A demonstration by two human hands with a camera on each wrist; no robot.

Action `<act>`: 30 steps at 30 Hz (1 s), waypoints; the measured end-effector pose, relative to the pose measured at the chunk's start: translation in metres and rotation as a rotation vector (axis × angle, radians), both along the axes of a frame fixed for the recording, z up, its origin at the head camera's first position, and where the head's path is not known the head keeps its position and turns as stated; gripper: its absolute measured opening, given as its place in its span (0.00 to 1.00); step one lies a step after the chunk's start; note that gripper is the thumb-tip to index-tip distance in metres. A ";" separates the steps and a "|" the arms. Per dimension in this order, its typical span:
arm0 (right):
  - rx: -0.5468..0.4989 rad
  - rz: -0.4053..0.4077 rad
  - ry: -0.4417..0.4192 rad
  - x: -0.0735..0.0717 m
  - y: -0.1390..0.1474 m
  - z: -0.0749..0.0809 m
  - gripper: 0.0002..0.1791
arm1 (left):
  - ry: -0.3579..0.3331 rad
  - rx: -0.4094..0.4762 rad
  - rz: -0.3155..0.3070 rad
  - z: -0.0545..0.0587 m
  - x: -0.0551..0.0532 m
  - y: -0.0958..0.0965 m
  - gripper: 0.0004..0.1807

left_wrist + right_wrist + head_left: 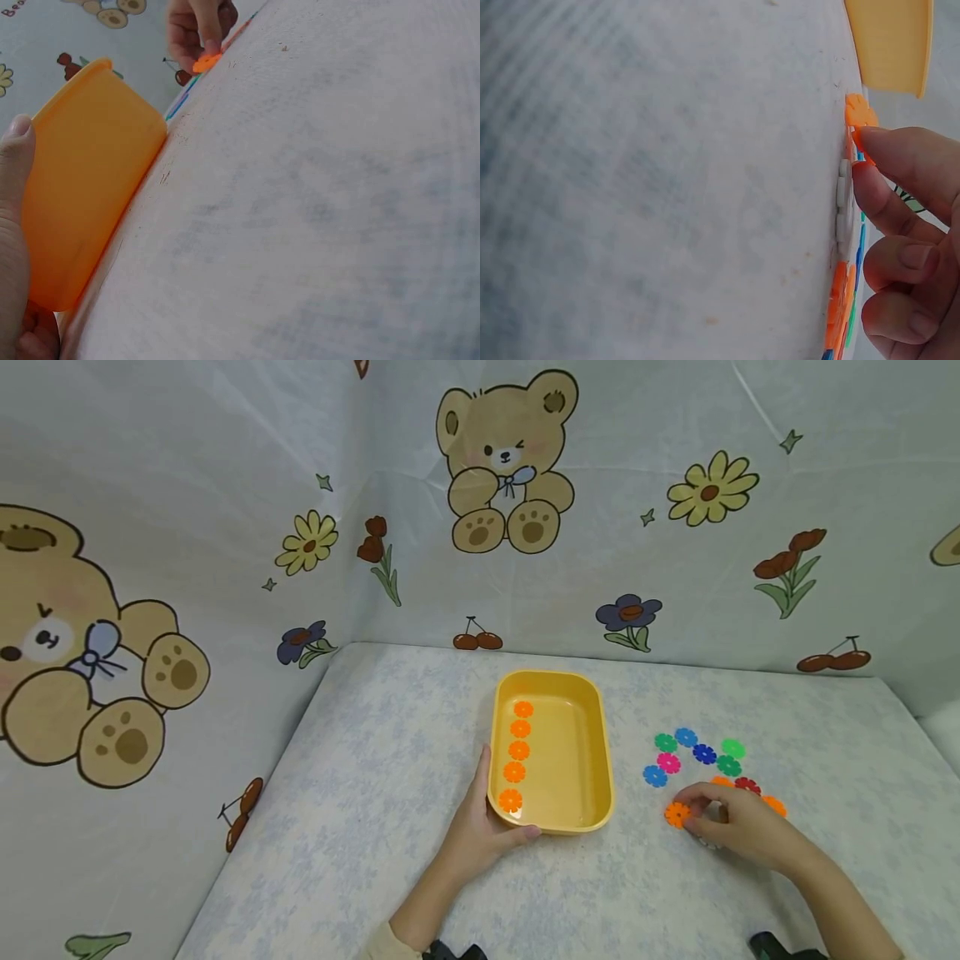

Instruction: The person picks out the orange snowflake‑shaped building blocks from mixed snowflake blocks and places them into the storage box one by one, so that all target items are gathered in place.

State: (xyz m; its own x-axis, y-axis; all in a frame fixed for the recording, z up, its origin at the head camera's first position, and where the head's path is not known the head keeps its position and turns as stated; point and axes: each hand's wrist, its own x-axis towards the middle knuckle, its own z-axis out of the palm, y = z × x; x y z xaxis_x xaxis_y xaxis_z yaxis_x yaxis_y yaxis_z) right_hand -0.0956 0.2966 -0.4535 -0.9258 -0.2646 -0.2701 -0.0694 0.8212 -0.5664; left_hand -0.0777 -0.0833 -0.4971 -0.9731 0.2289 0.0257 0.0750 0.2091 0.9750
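Observation:
A yellow plastic tray (pixel 573 752) stands on the table, with a column of several orange flower-shaped discs (pixel 519 750) along its left side. My left hand (pixel 483 827) grips the tray's near left corner, thumb on the front rim and fingers along the left wall. To the right of the tray, my right hand (pixel 731 818) pinches an orange flower-shaped disc (pixel 677 815) between thumb and index finger. In the right wrist view that disc (pixel 859 111) is held at the fingertips, close over the table, and a white disc (pixel 843 210) lies beside the fingers.
Loose flower discs lie right of the tray, among them a pink disc (pixel 669 763), a dark blue disc (pixel 704 753), a light green disc (pixel 733 748) and a red disc (pixel 747 785). Behind the table (pixel 390 752) hangs a bear-print cloth (pixel 420 593), which also covers the left side.

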 end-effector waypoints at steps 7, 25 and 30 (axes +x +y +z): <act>-0.047 0.014 -0.024 0.000 0.001 -0.003 0.19 | 0.003 -0.001 -0.001 -0.001 0.000 0.000 0.69; -0.012 -0.090 -0.124 0.001 0.005 -0.003 0.28 | -0.016 0.037 -0.003 -0.003 -0.001 0.000 0.69; 0.008 -0.120 -0.050 0.001 0.001 -0.006 0.27 | -0.027 0.045 -0.002 -0.003 0.000 0.000 0.69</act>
State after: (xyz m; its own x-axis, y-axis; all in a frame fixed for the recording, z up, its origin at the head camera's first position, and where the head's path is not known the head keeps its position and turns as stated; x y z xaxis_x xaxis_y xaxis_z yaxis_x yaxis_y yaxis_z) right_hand -0.0945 0.2977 -0.4592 -0.9358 -0.1508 -0.3188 0.0578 0.8261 -0.5605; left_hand -0.0780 -0.0829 -0.4997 -0.9732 0.2299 0.0101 0.0491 0.1648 0.9851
